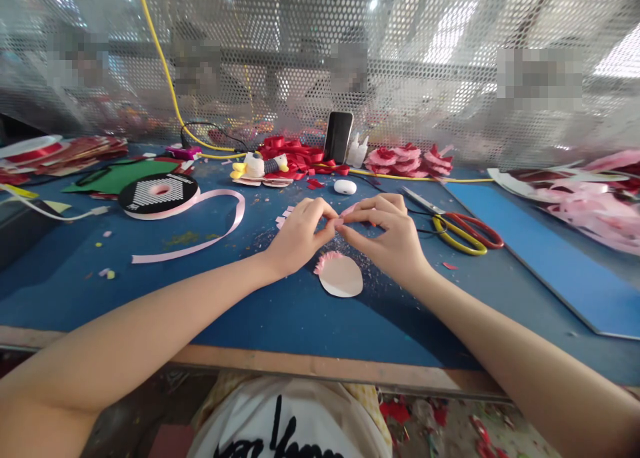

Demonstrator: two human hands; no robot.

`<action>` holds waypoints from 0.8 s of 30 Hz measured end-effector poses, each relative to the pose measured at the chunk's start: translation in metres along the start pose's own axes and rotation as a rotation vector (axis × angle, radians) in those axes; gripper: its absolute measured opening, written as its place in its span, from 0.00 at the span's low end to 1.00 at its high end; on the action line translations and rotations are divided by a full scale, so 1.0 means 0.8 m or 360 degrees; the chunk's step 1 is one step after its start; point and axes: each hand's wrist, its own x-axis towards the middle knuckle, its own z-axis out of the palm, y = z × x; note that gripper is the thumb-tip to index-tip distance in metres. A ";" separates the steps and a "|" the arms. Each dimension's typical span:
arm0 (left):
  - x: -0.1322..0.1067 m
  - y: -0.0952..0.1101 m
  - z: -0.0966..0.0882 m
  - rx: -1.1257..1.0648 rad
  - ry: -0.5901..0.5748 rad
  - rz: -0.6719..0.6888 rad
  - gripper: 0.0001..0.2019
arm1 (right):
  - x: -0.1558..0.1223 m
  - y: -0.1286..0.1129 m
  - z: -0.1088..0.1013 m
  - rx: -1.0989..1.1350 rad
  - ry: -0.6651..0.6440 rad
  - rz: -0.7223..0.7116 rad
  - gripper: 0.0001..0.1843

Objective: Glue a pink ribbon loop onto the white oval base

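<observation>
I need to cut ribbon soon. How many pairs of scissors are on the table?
1. The scissors lie on the blue table, just right of the right hand. Others may be hidden under scraps.

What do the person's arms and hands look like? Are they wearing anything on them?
Both arms are bare from the lower edge of the picture to the fingertips: no sleeves, gloves, watch or bracelet show. The left hand and right hand show no rings. Fingernails are short and unpainted, as far as can be seen.

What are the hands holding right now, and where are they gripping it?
Both hands, left hand and right hand, pinch a small pink ribbon piece between their fingertips, at its ends.
</observation>
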 end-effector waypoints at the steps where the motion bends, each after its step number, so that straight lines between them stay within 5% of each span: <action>1: 0.000 0.000 0.000 0.0013 -0.0003 0.0003 0.04 | 0.000 0.000 0.000 0.0000 0.0002 -0.0006 0.04; 24: 0.003 0.005 -0.007 -0.0152 0.0027 -0.0137 0.04 | 0.004 0.014 -0.003 -0.0103 0.0036 -0.0157 0.04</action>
